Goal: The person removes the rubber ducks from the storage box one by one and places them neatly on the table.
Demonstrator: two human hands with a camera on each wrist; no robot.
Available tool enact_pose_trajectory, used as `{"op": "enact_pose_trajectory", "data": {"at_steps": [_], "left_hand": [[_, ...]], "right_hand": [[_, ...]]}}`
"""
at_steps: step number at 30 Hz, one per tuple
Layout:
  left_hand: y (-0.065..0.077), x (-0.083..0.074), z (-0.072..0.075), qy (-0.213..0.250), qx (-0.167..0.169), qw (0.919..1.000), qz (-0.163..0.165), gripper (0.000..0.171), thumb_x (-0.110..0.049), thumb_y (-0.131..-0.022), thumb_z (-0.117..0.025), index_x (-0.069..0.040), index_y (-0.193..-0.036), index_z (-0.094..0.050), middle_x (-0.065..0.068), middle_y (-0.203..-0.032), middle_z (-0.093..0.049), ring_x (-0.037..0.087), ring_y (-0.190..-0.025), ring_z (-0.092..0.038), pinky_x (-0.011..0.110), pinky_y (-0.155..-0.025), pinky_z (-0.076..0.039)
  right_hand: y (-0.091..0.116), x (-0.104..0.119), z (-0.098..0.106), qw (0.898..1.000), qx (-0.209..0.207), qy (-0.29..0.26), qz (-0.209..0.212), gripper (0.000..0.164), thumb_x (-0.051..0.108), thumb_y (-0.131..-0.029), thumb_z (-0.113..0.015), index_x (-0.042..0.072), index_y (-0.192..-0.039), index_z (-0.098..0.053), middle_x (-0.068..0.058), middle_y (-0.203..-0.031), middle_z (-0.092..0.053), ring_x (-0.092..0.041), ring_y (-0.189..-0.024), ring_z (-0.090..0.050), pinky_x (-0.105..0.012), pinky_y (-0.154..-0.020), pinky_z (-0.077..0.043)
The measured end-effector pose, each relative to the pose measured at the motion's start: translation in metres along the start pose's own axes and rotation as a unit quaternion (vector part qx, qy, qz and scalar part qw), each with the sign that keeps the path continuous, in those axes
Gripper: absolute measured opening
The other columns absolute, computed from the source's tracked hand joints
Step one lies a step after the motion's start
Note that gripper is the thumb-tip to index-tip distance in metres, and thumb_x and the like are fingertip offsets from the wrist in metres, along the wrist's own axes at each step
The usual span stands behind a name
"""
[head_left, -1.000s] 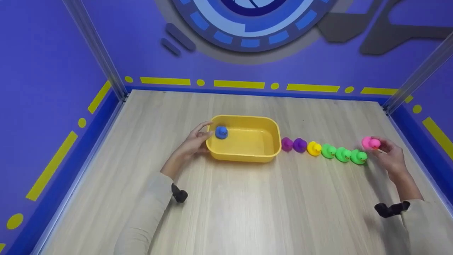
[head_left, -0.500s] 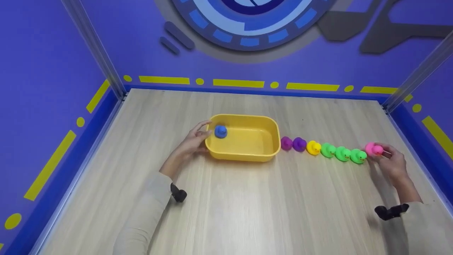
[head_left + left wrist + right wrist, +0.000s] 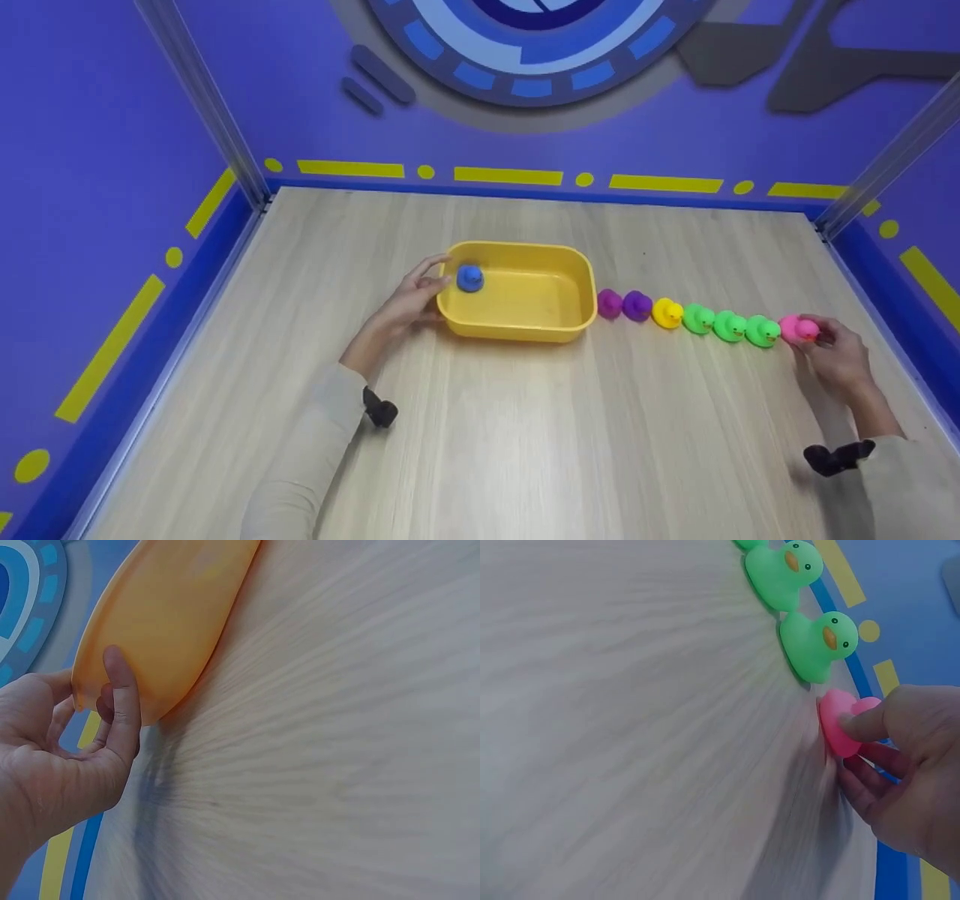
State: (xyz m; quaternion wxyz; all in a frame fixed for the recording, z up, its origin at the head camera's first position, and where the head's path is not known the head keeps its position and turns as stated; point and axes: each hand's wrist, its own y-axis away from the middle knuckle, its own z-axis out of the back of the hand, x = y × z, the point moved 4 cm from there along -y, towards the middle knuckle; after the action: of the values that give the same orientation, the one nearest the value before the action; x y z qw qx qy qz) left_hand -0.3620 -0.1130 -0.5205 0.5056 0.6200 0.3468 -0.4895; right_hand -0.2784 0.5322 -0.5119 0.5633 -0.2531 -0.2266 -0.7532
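Note:
A yellow plastic basin [image 3: 517, 330] stands mid-table with a blue rubber duck [image 3: 470, 278] inside its left end. My left hand [image 3: 405, 304] grips the basin's left end; in the left wrist view its thumb [image 3: 124, 701] lies against the outer wall. At the far right of a row of rubber ducks, my right hand [image 3: 840, 356] holds a pink rubber duck [image 3: 838, 724] between thumb and fingers, down at the table. Right beside it is a green duck [image 3: 762, 331], the last of three green ones.
From the basin's right side, the row runs magenta duck [image 3: 610, 304], purple duck [image 3: 637, 306], yellow duck [image 3: 667, 313], then the green ducks. Blue panels [image 3: 465, 142] with yellow marks wall the wooden table [image 3: 525, 435] at back and sides.
My right hand has brought the pink duck toward me and slightly right, down to the row's right end beside the last green duck. My left hand and the basin have stayed put.

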Motion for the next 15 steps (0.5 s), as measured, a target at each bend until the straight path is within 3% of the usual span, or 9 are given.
{"op": "enact_pose_trajectory", "data": {"at_steps": [3, 6, 7, 10, 12, 15], "left_hand": [[-0.0008, -0.0008, -0.0001, -0.007, 0.000, 1.0000, -0.001, 0.046, -0.032, -0.105, -0.058, -0.037, -0.149, -0.047, 0.016, -0.132, -0.053, 0.024, -0.105, -0.063, 0.034, -0.076, -0.059], [-0.0018, -0.0010, 0.0000, -0.007, -0.003, 1.0000, -0.002, 0.045, -0.032, -0.105, -0.059, -0.037, -0.148, -0.048, 0.017, -0.131, -0.053, 0.024, -0.105, -0.063, 0.034, -0.075, -0.060], [-0.0017, -0.0009, 0.0000, -0.006, -0.003, 1.0000, -0.003, 0.045, -0.032, -0.105, -0.059, -0.038, -0.148, -0.048, 0.017, -0.131, -0.053, 0.024, -0.105, -0.063, 0.034, -0.075, -0.060], [-0.0013, -0.0005, -0.0001, -0.002, -0.004, 1.0000, 0.000, 0.045, -0.031, -0.105, -0.059, -0.037, -0.148, -0.048, 0.017, -0.132, -0.053, 0.025, -0.106, -0.063, 0.034, -0.075, -0.060], [-0.0006, -0.0004, -0.0002, -0.003, -0.003, 1.0000, 0.001, 0.045, -0.032, -0.105, -0.058, -0.037, -0.149, -0.047, 0.017, -0.134, -0.052, 0.025, -0.107, -0.063, 0.034, -0.075, -0.060], [-0.0002, -0.0002, 0.0007, -0.003, -0.004, 1.0000, 0.002, 0.046, -0.032, -0.105, -0.058, -0.037, -0.149, -0.047, 0.017, -0.136, -0.052, 0.025, -0.108, -0.063, 0.034, -0.076, -0.060]], "right_hand": [[0.0011, -0.0001, -0.0006, 1.000, 0.010, 0.002, -0.004, 0.056, 0.024, -0.105, -0.054, -0.009, -0.149, -0.039, -0.038, -0.144, -0.046, -0.048, -0.127, -0.047, -0.028, -0.099, -0.053], [0.0020, 0.0008, -0.0015, 1.000, 0.023, -0.009, -0.009, 0.058, 0.023, -0.106, -0.053, -0.010, -0.151, -0.035, -0.040, -0.147, -0.041, -0.054, -0.135, -0.041, -0.061, -0.110, -0.042], [0.0021, 0.0009, -0.0019, 1.000, 0.026, -0.011, -0.012, 0.058, 0.023, -0.107, -0.052, -0.010, -0.151, -0.035, -0.039, -0.148, -0.040, -0.055, -0.136, -0.040, -0.065, -0.112, -0.038], [0.0022, 0.0012, -0.0028, 0.999, 0.031, -0.017, -0.016, 0.057, 0.021, -0.107, -0.052, -0.009, -0.152, -0.033, -0.040, -0.150, -0.038, -0.056, -0.137, -0.038, -0.067, -0.112, -0.035], [0.0023, 0.0003, -0.0036, 0.999, 0.032, -0.012, -0.020, 0.056, 0.020, -0.107, -0.051, -0.008, -0.153, -0.033, -0.038, -0.150, -0.039, -0.054, -0.137, -0.039, -0.062, -0.113, -0.038], [0.0032, -0.0009, -0.0042, 0.999, 0.032, -0.010, -0.017, 0.056, 0.020, -0.107, -0.052, -0.006, -0.153, -0.034, -0.037, -0.149, -0.041, -0.052, -0.135, -0.043, -0.038, -0.107, -0.052]]}}
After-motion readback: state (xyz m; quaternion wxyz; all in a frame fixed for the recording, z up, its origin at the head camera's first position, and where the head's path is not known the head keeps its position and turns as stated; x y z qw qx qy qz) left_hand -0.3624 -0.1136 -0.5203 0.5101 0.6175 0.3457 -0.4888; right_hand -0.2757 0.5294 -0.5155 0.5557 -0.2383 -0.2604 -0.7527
